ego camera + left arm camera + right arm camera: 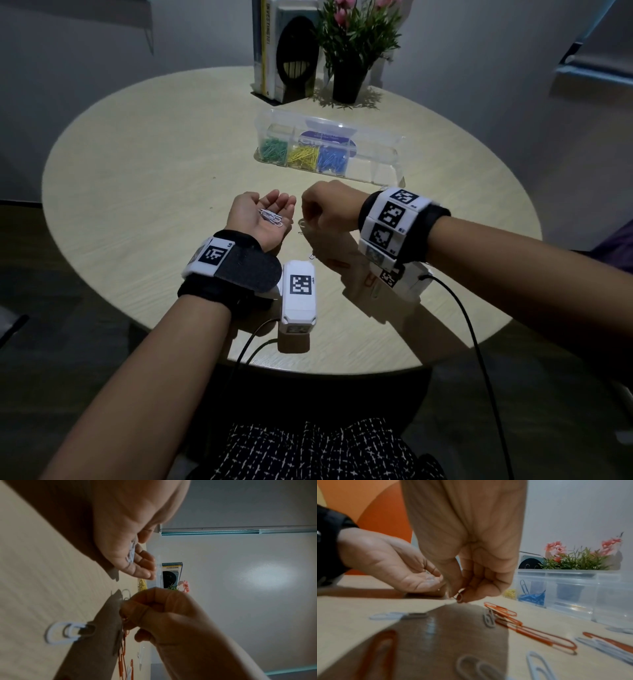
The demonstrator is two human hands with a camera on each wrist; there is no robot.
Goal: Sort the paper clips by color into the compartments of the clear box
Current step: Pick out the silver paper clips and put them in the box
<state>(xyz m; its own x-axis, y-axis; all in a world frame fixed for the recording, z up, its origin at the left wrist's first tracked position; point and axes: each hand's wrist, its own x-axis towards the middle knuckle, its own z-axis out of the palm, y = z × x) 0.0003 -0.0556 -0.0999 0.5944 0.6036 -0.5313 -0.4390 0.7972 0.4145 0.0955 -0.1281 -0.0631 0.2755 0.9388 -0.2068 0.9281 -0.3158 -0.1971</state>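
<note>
Left hand (261, 219) cups roughly 5 white clips (271, 217), blurred; right hand (324, 209) pinches 1 clip (460, 596).

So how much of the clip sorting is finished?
More than half, it seems. Green clips, yellow clips and blue clips already sit in three compartments of the clear box. The left hand cups a pile of white clips, and the right hand pinches another clip. Orange clips and more white ones still lie on the table.
</note>
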